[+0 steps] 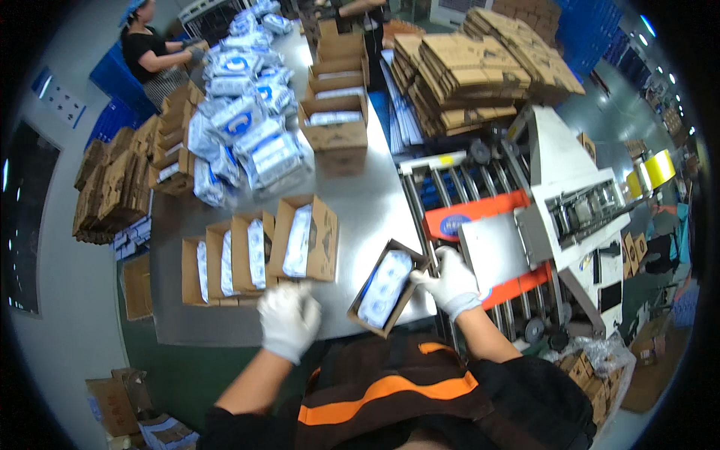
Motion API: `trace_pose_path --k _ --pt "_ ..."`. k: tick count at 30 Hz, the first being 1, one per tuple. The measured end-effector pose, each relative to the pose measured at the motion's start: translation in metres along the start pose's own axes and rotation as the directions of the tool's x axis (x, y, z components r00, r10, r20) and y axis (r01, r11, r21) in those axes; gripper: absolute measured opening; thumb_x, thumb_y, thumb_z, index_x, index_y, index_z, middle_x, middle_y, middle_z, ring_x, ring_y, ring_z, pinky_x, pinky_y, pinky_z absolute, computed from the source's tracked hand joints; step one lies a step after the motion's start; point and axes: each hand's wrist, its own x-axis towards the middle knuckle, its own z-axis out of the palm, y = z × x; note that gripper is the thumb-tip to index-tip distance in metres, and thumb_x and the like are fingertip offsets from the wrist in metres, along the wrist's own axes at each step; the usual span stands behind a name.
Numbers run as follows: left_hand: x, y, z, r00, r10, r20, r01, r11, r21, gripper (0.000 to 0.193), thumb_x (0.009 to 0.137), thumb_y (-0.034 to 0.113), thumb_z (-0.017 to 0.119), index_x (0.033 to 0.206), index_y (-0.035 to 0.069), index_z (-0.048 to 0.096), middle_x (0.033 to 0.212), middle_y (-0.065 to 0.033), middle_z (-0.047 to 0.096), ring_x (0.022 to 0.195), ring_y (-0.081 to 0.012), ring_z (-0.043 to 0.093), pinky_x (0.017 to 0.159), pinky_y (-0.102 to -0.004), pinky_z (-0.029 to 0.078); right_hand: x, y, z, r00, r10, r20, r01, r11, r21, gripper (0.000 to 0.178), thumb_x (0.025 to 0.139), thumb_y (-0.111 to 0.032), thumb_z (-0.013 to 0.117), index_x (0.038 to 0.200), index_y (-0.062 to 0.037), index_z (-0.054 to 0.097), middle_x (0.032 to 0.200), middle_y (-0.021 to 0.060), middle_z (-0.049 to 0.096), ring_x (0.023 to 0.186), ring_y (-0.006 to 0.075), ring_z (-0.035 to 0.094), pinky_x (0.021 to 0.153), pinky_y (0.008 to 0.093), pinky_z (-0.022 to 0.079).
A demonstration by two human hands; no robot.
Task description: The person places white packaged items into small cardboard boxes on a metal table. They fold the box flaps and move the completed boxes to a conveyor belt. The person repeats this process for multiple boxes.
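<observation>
My right hand (452, 283), in a white glove, grips the right rim of an open cardboard box (356, 319) that stands askew at the table's near edge. Inside that box lies a white-and-blue soft pack (385, 288). My left hand (289, 319), also gloved in white, is curled closed, with nothing visible in it. It is just in front of a row of several open boxes. The nearest of these to it is the rightmost box (322, 244), which holds a similar pack (298, 241).
Soft packs (251, 127) are heaped on the metal table (360, 199). Another box row (334, 139) runs behind. At right stands a roller machine (472, 217) with tape (660, 169); flat cartons (480, 71) are stacked beyond. A co-worker (142, 52) works at far left, another at the far end.
</observation>
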Motion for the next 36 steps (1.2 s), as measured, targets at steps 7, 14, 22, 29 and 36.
trace_pose_path --k 7,14,22,29,36 --pt "-0.012 0.052 0.081 0.674 -0.249 0.695 0.532 0.817 -0.224 0.067 0.091 0.064 0.06 0.111 0.002 0.076 0.115 -0.0309 0.07 0.114 -0.0434 0.066 0.101 -0.0458 0.05 0.105 0.041 0.017 0.883 -0.294 0.367 0.163 0.924 0.347 0.017 0.077 -0.016 0.075 0.077 -0.0063 0.061 0.068 0.0032 0.061 0.068 0.011 0.058 0.063 0.0296 0.05" --pt "-0.001 0.014 0.111 0.993 -0.096 -0.067 0.068 0.941 -0.331 0.084 0.073 0.044 0.092 0.13 -0.004 0.053 0.14 -0.0231 0.055 0.127 -0.0373 0.059 0.112 -0.045 0.047 0.04 -0.002 0.013 0.87 -0.167 0.464 0.218 0.974 -0.059 0.025 0.077 -0.029 0.067 0.086 -0.0053 0.064 0.081 0.019 0.071 0.081 0.0362 0.07 0.078 0.0426 0.056" --pt "0.061 0.011 0.083 0.957 0.153 0.244 -0.077 0.952 -0.295 0.05 0.09 0.043 0.076 0.122 0.004 0.069 0.108 -0.0177 0.069 0.107 -0.0394 0.065 0.093 -0.0456 0.053 0.1 0.008 0.1 0.59 -0.302 0.749 -0.074 0.903 0.423 0.022 0.095 -0.025 0.063 0.091 -0.0062 0.072 0.079 0.0088 0.073 0.056 0.0144 0.064 0.054 0.0311 0.053" --pt "0.098 0.03 0.107 0.926 -0.196 0.322 0.288 0.919 -0.268 0.048 0.087 0.038 0.082 0.112 -0.001 0.068 0.108 -0.0191 0.069 0.112 -0.0365 0.064 0.095 -0.0449 0.053 0.083 -0.032 0.071 0.795 -0.501 0.342 0.432 0.863 0.262 0.023 0.098 -0.026 0.064 0.107 -0.0063 0.074 0.088 0.0103 0.074 0.079 0.0254 0.072 0.078 0.0364 0.058" --pt "0.059 0.055 0.161 0.835 -0.415 0.361 0.542 0.506 -0.672 0.066 0.076 0.032 0.094 0.116 0.001 0.051 0.099 -0.0111 0.066 0.089 -0.0186 0.064 0.078 -0.0351 0.057 0.006 0.007 0.064 0.797 -0.598 0.084 0.602 0.777 -0.183 0.07 0.094 -0.038 0.065 0.147 0.0046 0.046 0.149 0.0264 0.05 0.145 0.0408 0.041 0.121 0.0518 0.029"
